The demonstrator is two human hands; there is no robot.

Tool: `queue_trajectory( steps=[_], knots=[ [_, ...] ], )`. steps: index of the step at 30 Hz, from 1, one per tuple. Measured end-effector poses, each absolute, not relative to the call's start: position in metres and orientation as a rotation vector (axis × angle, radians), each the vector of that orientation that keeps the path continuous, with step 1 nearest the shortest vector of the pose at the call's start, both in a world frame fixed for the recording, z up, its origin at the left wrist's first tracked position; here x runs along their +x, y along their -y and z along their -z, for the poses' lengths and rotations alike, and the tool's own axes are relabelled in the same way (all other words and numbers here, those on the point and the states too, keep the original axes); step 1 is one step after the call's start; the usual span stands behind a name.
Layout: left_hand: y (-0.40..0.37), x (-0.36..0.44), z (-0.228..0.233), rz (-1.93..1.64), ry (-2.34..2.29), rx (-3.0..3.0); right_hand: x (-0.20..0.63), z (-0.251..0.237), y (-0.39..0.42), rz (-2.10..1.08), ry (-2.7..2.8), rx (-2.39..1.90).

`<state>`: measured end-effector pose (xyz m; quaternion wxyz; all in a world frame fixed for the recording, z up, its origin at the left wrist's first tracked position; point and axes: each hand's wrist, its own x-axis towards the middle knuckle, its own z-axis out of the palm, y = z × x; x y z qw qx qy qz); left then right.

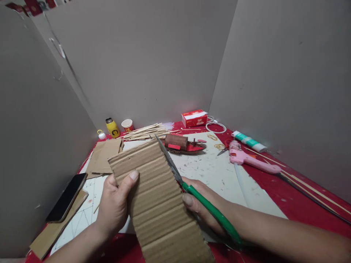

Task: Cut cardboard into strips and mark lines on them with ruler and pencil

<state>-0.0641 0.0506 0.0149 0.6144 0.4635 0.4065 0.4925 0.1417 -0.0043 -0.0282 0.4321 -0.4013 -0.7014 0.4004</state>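
Two hands near centre | left hand (pixel 115 204) grips one corrugated cardboard strip (pixel 159 204) | right hand (pixel 203 208) closed on green scissors (pixel 192 191) along its right edge | far: one model boat (pixel 183 144), skewer pile (pixel 145 132) | right: one pink glue gun (pixel 251 159) on bench (pixel 274 190)

Both forearms are bare, no sleeves; the left hand (pixel 115 204) and right hand (pixel 203 208) have short, unpainted nails.

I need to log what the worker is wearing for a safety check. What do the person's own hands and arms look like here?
Both hands are bare: no gloves on the left hand or the right hand. Both forearms are uncovered as far as the picture's edge, with no sleeves in view. No rings, watch or bracelets show on the visible parts. The thumbnails are short and unpainted.
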Motion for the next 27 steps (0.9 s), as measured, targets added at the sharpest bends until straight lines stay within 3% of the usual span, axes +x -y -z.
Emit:
queue_trajectory(
  steps=[27],
  knots=[
    [-0.0557, -0.0653, -0.0083, -1.084, -0.825, 1.117, 0.1328, 0.0335, 0.0103, -1.133, 1.538, -1.018]
  ],
)
